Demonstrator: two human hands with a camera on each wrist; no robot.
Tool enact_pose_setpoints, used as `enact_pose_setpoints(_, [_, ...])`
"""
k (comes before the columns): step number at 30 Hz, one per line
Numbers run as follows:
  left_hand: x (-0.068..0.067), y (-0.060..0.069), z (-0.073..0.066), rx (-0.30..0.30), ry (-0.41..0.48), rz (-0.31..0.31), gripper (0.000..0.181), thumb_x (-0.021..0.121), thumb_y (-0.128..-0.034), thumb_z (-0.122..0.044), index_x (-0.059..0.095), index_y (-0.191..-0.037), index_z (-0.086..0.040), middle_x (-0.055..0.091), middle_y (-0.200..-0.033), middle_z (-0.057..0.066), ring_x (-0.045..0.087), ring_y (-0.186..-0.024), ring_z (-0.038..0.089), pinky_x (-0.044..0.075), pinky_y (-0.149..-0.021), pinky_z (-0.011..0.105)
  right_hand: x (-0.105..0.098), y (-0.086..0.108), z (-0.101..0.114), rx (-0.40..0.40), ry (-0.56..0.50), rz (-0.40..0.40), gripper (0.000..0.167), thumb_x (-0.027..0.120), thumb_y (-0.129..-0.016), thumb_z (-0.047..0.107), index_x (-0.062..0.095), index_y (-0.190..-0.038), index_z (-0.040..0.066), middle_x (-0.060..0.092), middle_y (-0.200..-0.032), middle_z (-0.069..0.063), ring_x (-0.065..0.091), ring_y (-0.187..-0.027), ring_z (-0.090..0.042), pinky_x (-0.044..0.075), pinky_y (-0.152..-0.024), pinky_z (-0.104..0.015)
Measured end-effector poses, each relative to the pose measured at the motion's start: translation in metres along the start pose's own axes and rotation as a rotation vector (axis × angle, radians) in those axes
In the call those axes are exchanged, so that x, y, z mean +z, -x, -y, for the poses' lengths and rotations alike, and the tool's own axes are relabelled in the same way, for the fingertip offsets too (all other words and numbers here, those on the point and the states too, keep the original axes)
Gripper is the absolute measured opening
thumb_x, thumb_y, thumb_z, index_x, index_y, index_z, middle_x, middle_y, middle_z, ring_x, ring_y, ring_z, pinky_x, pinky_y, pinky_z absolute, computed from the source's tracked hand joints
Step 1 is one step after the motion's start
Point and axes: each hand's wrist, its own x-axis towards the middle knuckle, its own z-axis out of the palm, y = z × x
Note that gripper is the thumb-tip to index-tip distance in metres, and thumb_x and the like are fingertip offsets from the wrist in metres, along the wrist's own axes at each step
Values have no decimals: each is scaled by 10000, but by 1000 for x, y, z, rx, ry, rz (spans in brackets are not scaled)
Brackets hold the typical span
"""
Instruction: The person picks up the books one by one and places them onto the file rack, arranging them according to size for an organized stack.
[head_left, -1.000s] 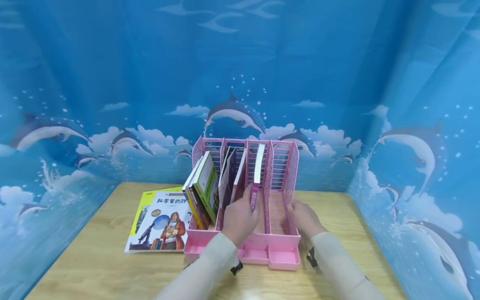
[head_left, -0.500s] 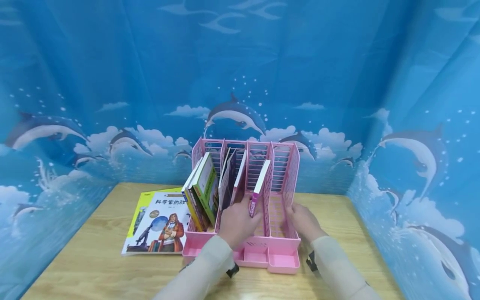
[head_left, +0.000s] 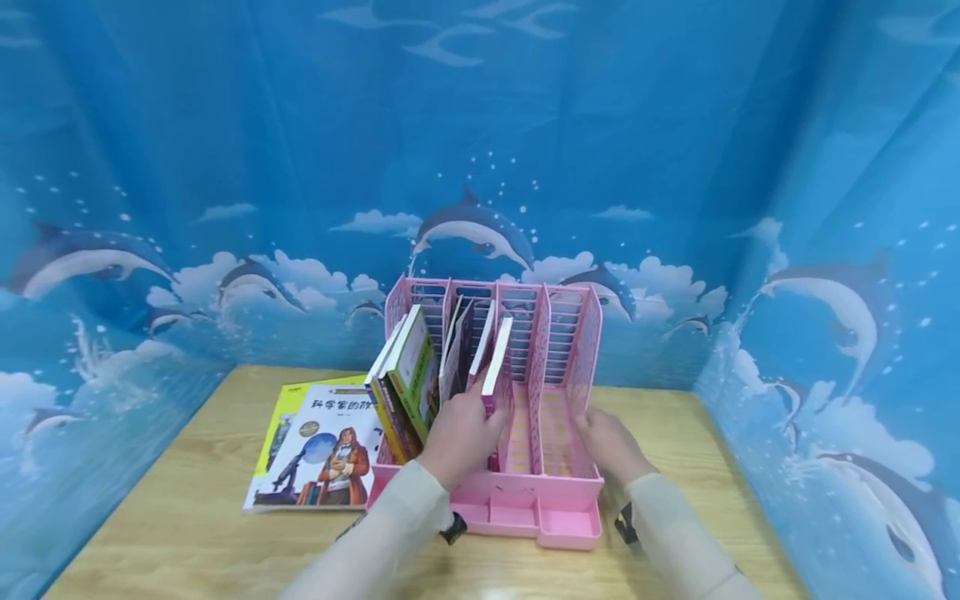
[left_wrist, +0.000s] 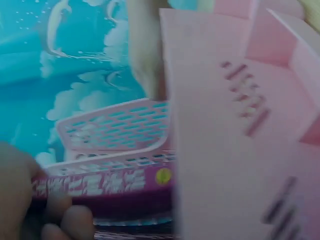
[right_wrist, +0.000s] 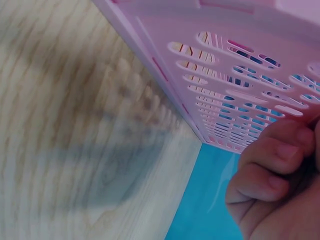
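Observation:
My left hand (head_left: 461, 433) pinches a thin book (head_left: 497, 358) by its purple spine (left_wrist: 100, 182), which shows white lettering in the left wrist view. The book stands in the third compartment from the left of a pink book rack (head_left: 517, 482), leaning slightly right at the top. Part of its spine is hidden by my fingers. On the rack's right side, my right hand (head_left: 611, 442) grips the front edge of the slotted side wall. Curled fingers (right_wrist: 265, 150) show against that wall in the right wrist view.
Several books (head_left: 408, 375) lean in the leftmost compartment, and more (head_left: 456, 350) stand in the second. Left of the rack, a white picture book (head_left: 322, 450) lies over a yellow one (head_left: 276, 433) on the wooden table (head_left: 172, 500). A blue dolphin curtain (head_left: 480, 125) surrounds the table.
The purple-spined book has come down into the rack and shifted left within its compartment, my left hand moving with it. My right hand stays at the rack's right wall.

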Motion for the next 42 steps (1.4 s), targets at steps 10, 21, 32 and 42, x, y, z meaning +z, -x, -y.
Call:
enact_pose_setpoints(10, [15, -5, 12, -86, -16, -153, 729, 623, -1034, -330, 268, -1641, -139, 471, -521, -45, 442, -387, 88, 396, -406, 280, -1, 0, 0, -37, 35, -14, 546, 332, -1124, 387, 577, -1401, -15, 679, -1281, -218, 635, -1196, -428, 460, -1048, -637])
enact_pose_setpoints(21, [11, -12, 4, -147, 20, -53, 832, 518, -1017, -626, 300, -1611, -86, 505, -535, -17, 494, -431, 138, 429, -453, 321, -1, -2, -2, -31, 52, -26, 536, 351, -1118, 376, 589, -1390, -19, 709, -1214, -189, 677, -1114, -382, 496, -1009, -613])
enact_pose_setpoints(32, [-10, 8, 5, -155, 118, -45, 758, 529, -976, -695, 485, -1470, -122, 529, -607, -41, 479, -477, 125, 424, -468, 322, 1, -1, -2, -22, 48, -12, 535, 350, -1118, 364, 556, -1417, -28, 699, -1229, -197, 665, -1136, -393, 491, -1015, -618])
enact_pose_setpoints(42, [-81, 68, 67, -80, 134, -277, 132, 667, -1001, -177, 557, -937, -143, 596, -790, -39, 562, -676, 126, 518, -588, 269, 2, -4, -7, -37, 25, -6, 551, 345, -1115, 367, 509, -1466, -24, 662, -1308, -234, 630, -1205, -432, 475, -1033, -635])
